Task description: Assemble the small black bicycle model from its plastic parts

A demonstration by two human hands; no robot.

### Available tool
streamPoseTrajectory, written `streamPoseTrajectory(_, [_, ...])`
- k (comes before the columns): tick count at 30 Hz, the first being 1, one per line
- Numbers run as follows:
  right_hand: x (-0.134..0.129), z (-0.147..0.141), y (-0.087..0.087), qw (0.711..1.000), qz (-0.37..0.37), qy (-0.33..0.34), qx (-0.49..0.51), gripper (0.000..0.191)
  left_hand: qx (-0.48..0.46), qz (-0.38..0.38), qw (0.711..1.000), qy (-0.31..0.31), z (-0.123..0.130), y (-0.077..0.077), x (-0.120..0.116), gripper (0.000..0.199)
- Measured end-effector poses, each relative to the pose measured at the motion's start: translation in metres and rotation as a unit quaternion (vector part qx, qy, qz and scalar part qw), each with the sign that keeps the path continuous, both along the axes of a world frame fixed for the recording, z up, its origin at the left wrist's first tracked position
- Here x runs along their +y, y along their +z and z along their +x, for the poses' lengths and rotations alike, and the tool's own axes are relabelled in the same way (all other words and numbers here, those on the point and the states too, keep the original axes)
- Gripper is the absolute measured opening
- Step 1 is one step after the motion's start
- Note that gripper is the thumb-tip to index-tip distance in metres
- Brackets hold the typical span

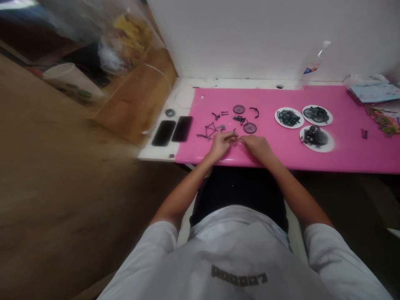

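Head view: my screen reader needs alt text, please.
Left hand and right hand meet over a small dark part on a pink table, near a toy bicycle frame, wheels and three plates of parts.

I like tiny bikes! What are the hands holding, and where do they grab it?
The left hand and right hand meet over a small dark part on the pink mat. Which part, and where it is gripped, is too small to tell.

place: home hobby desk | cues: pink mat [312,160]; phones [172,131]; plates of small parts [289,118]; wood floor [62,187]
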State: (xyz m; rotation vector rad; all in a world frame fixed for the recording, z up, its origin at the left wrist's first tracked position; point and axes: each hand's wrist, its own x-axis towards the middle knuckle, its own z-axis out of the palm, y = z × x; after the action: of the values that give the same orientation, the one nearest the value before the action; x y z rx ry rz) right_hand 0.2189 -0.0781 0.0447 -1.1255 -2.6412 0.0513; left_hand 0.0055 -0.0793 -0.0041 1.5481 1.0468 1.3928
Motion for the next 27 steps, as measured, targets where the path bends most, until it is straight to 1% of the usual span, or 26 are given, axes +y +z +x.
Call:
streamPoseTrajectory(2, [-0.003, -0.004, 0.002, 0.998, -0.042, -0.038, 0.011, 0.034, 0.017, 0.026, 1.000, -0.003, -0.002, 0.002, 0.000, 0.024])
streamPoseTrajectory(4, [-0.007, -0.009, 0.003, 0.989, -0.109, -0.053, 0.088, 0.036, 0.030, 0.049, 0.998, 0.003, -0.003, 0.002, -0.001, 0.028])
streamPoseTrajectory(5, [-0.009, -0.012, 0.002, 0.974, -0.158, -0.050, 0.152, 0.038, 0.039, 0.060, 0.997, 0.010, -0.004, 0.003, -0.002, 0.030])
streamPoseTrajectory(6, [-0.011, -0.014, 0.002, 0.947, -0.221, -0.042, 0.228, 0.040, 0.050, 0.070, 0.996, 0.019, -0.004, 0.003, -0.003, 0.031])
streamPoseTrajectory(7, [-0.012, -0.016, 0.001, 0.905, -0.298, -0.033, 0.303, 0.043, 0.062, 0.080, 0.994, 0.029, -0.005, 0.003, -0.005, 0.032])
streamPoseTrajectory(8, [-0.013, -0.018, 0.000, 0.846, -0.380, -0.034, 0.372, 0.045, 0.075, 0.090, 0.992, 0.038, -0.005, 0.003, -0.006, 0.034])
streamPoseTrajectory(9, [-0.014, -0.019, -0.001, 0.782, -0.462, -0.033, 0.418, 0.044, 0.087, 0.099, 0.990, 0.046, -0.006, 0.003, -0.007, 0.035])
streamPoseTrajectory(10, [-0.014, -0.020, -0.001, 0.723, -0.528, -0.030, 0.444, 0.042, 0.098, 0.107, 0.988, 0.051, -0.006, 0.003, -0.008, 0.037])
streamPoseTrajectory(11, [-0.014, -0.020, -0.001, 0.676, -0.569, -0.030, 0.466, 0.040, 0.107, 0.115, 0.986, 0.054, -0.007, 0.004, -0.009, 0.039])
streamPoseTrajectory(12, [-0.014, -0.020, 0.000, 0.643, -0.597, -0.028, 0.479, 0.038, 0.116, 0.119, 0.985, 0.055, -0.008, 0.005, -0.009, 0.040])
streamPoseTrajectory(13, [-0.013, -0.020, 0.001, 0.623, -0.610, -0.027, 0.489, 0.037, 0.123, 0.122, 0.983, 0.053, -0.009, 0.006, -0.009, 0.041])
streamPoseTrajectory(14, [-0.013, -0.020, 0.003, 0.615, -0.613, -0.027, 0.495, 0.037, 0.129, 0.122, 0.983, 0.049, -0.010, 0.007, -0.008, 0.041])
streamPoseTrajectory(15, [-0.013, -0.020, 0.004, 0.619, -0.609, -0.029, 0.495, 0.038, 0.131, 0.119, 0.983, 0.043, -0.011, 0.009, -0.007, 0.040])
streamPoseTrajectory(16, [-0.013, -0.020, 0.006, 0.633, -0.599, -0.031, 0.490, 0.040, 0.131, 0.115, 0.984, 0.037, -0.013, 0.011, -0.006, 0.040])
streamPoseTrajectory(17, [-0.013, -0.020, 0.007, 0.658, -0.578, -0.033, 0.481, 0.041, 0.128, 0.111, 0.985, 0.031, -0.014, 0.014, -0.005, 0.040])
streamPoseTrajectory(18, [-0.013, -0.020, 0.008, 0.696, -0.543, -0.034, 0.468, 0.042, 0.124, 0.108, 0.986, 0.026, -0.015, 0.017, -0.005, 0.041])
streamPoseTrajectory(19, [-0.014, -0.020, 0.009, 0.745, -0.488, -0.033, 0.454, 0.043, 0.118, 0.108, 0.987, 0.020, -0.017, 0.020, -0.005, 0.041])
streamPoseTrajectory(21, [-0.014, -0.020, 0.010, 0.854, -0.323, -0.024, 0.407, 0.041, 0.107, 0.108, 0.988, 0.008, -0.019, 0.028, -0.006, 0.041])
streamPoseTrajectory(22, [-0.014, -0.019, 0.010, 0.900, -0.228, -0.018, 0.372, 0.040, 0.102, 0.108, 0.989, 0.003, -0.020, 0.031, -0.007, 0.040])
streamPoseTrajectory(23, [-0.014, -0.019, 0.010, 0.933, -0.139, -0.012, 0.331, 0.041, 0.097, 0.107, 0.990, -0.002, -0.020, 0.035, -0.008, 0.038])
streamPoseTrajectory(24, [-0.013, -0.017, 0.009, 0.956, -0.066, -0.007, 0.287, 0.043, 0.093, 0.106, 0.990, -0.004, -0.020, 0.038, -0.010, 0.037])
streamPoseTrajectory(25, [-0.013, -0.016, 0.009, 0.969, -0.014, -0.004, 0.246, 0.045, 0.090, 0.107, 0.990, -0.004, -0.020, 0.040, -0.012, 0.035])
streamPoseTrajectory(26, [-0.012, -0.015, 0.008, 0.977, 0.017, -0.003, 0.213, 0.047, 0.088, 0.109, 0.990, -0.003, -0.019, 0.042, -0.014, 0.034])
streamPoseTrajectory(27, [-0.012, -0.014, 0.007, 0.981, 0.031, -0.004, 0.192, 0.049, 0.087, 0.114, 0.990, 0.000, -0.019, 0.043, -0.015, 0.034])
